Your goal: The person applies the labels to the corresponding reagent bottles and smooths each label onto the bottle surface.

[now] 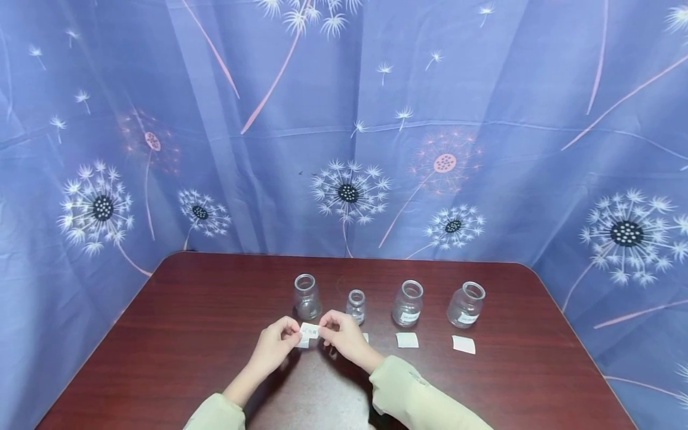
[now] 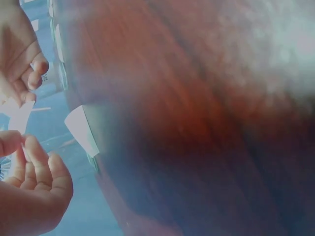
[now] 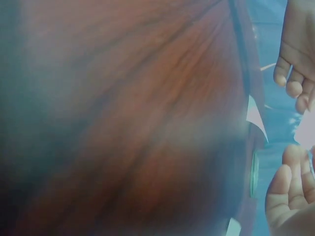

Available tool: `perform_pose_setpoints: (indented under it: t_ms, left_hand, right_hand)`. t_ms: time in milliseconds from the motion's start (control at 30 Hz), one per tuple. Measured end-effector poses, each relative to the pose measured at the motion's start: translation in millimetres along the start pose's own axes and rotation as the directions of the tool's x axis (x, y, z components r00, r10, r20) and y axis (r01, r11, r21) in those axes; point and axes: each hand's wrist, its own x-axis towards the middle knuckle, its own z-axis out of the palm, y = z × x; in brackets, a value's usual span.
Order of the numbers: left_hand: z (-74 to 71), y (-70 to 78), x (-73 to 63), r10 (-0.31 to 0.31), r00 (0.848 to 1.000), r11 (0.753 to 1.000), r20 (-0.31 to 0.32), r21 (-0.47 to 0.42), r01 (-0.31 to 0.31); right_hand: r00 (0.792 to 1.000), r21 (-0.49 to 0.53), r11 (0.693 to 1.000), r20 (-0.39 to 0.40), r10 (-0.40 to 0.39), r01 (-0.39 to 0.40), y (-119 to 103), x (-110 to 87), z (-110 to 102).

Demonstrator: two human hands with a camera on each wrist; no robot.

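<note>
Both hands hold a small white label with dark print, stretched between them above the table in the head view. My left hand pinches its left end between thumb and fingers. At the other end, the right hand grips it the same way. Just under the label, a blank white paper piece shows partly, near the left hand's fingertips. Behind the hands stands a clear glass jar with no label visible. A smaller glass jar stands behind the right hand, which hides part of its base.
To the right stand two wider glass jars, a middle one and a far right one, each with a white printed label low on its front. White paper pieces lie before them. A dandelion-patterned blue curtain hangs behind the dark red table.
</note>
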Motion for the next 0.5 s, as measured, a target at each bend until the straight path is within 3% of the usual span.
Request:
perform_pose_setpoints:
  t_ms: [200, 333, 500]
  left_hand:
    - [1.5, -2.6, 7.6, 0.002, 1.0, 0.998, -0.019, 0.07, 0.0]
    - [4.0, -6.5, 15.3, -0.002, 0.999, 0.993, -0.041, 0.116, 0.007]
    - [5.2, -10.8, 24.2, -0.007, 0.997, 0.988, -0.073, 0.155, 0.018]
  right_hand:
    - [0.994, -0.142, 0.989, -0.1, -0.054, 0.04, 12, 15.7, 7]
    - [0.976, -0.289, 0.954, -0.173, -0.129, 0.075, 10, 22.1, 11]
    - [0.959, -0.402, 0.915, -0.239, -0.151, 0.044, 10, 28.1, 18]
